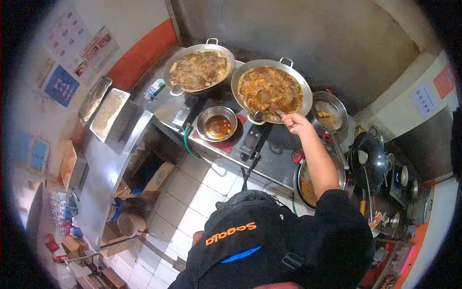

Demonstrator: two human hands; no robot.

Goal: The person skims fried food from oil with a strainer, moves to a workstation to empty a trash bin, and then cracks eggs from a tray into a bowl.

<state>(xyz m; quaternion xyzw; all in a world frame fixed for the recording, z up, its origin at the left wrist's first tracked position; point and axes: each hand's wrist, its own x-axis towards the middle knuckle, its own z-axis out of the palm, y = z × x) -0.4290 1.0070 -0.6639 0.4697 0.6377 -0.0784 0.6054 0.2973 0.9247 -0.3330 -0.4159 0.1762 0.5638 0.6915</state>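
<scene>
My right hand (295, 124) reaches over the near rim of the right-hand wok (307, 96), fingers closed on a thin metal utensil (279, 112). Its far end dips into bubbling brown liquid with orange-brown food pieces (270, 86), so its kind is hidden. Just left of the hand is a round dark metal piece (259, 115) at the wok's near handle. A small patch of my left hand (197, 237) shows beside my dark clothing, its fingers hidden.
A second bubbling wok (231, 60) stands at left. Before them sits a steel bowl (200, 132) of brown sauce. At right are a strainer pot (342, 107), a pan (308, 185) under my forearm, and a black wok (368, 149). Metal trays (113, 115) line the left counter.
</scene>
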